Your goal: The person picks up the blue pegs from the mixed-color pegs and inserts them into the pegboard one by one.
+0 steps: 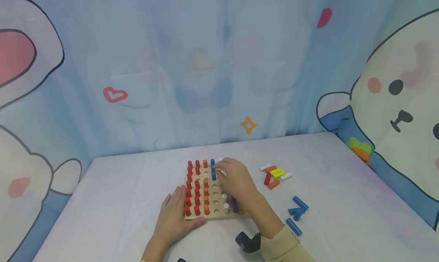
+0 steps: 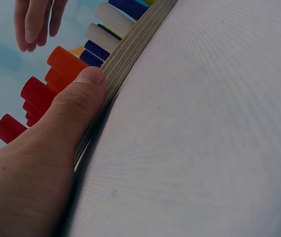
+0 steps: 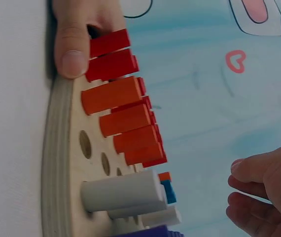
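A wooden pegboard [image 1: 219, 217] lies on the table with upright pegs: red pegs [image 1: 187, 211], orange pegs [image 1: 206, 209], blue pegs [image 1: 213, 176], white pegs [image 1: 226, 208] and a purple peg [image 1: 234, 205]. My left hand [image 1: 175, 218] rests along its left side with fingers straight, and the thumb [image 2: 76, 96] touches the near edge. Over the far part of the board, beside the blue pegs, hovers my right hand [image 1: 240, 180]. In the right wrist view its loosely bent fingers [image 3: 254, 170] hold nothing visible. Some of the board's right part is hidden under that hand.
Right of the board lies a loose group of white, red, orange and yellow pegs [image 1: 277, 173]. Nearer to me are several loose blue pegs [image 1: 293, 227]. A dark device [image 1: 247, 243] sits by my right wrist. A printed curtain [image 1: 192, 121] hangs behind the table.
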`<state>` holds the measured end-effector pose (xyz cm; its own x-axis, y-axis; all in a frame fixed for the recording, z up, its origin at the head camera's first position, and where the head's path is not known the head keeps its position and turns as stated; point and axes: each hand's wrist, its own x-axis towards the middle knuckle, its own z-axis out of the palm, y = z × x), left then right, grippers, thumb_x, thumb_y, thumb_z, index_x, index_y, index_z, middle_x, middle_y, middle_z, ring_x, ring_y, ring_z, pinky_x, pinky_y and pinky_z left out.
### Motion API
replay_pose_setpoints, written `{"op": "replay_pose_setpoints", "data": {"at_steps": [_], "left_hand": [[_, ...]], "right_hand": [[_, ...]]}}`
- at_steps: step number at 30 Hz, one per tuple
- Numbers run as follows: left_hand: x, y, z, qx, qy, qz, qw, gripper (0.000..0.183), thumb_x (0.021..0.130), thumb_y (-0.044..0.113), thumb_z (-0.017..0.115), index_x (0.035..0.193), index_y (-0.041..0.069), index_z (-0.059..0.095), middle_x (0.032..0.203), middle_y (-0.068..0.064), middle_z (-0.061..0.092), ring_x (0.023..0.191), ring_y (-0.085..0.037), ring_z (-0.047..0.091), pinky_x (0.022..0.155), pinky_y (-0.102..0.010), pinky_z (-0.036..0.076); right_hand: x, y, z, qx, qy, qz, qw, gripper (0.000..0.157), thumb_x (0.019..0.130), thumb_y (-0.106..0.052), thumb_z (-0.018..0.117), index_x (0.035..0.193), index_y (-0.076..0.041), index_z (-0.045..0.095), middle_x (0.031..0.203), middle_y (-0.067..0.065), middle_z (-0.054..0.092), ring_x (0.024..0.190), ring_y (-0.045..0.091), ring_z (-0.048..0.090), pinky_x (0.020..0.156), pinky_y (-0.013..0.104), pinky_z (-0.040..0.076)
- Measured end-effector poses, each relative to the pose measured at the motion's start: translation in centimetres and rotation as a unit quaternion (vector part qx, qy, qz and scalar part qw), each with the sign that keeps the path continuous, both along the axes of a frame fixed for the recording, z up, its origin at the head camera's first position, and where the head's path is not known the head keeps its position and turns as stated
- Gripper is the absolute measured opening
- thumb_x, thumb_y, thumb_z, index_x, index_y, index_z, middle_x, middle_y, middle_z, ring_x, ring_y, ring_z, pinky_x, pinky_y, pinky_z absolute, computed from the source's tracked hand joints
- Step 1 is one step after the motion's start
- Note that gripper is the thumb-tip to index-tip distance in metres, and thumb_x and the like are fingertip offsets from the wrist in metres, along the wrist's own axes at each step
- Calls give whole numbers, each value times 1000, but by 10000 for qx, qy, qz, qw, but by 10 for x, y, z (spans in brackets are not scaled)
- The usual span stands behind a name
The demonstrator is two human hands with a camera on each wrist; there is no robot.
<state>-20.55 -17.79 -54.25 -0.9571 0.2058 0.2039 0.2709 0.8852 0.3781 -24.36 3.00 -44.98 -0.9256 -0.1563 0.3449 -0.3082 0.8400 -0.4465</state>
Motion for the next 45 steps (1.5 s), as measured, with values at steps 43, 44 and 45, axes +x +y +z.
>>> {"op": "replay_pose_setpoints", "data": {"at_steps": [43,44,45], "left_hand": [[-1,0,-1,-92,-109,43,9999,123,63,90,48,150,4,26,154,-12,32,144,-28,27,117,-52,21],[-1,0,-1,-90,-107,42,9999,124,63,90,48,149,4,26,154,-12,32,144,-28,27,117,-52,22],[-1,0,-1,-86,-108,44,9999,124,63,90,48,149,4,26,154,-12,33,144,-28,27,117,-52,22]], "right_hand": [[18,185,19,67,-2260,-387,9733,32,87,-13,67,119,-8,64,107,10,65,98,26,60,81,42,57],[19,187,17,85,-2356,-387,9711,32,87,-13,68,119,-9,64,106,9,65,97,24,60,80,41,57],[20,190,15,80,-2462,-362,9685,33,86,-12,68,119,-10,64,106,9,65,97,24,59,80,41,57]]}}
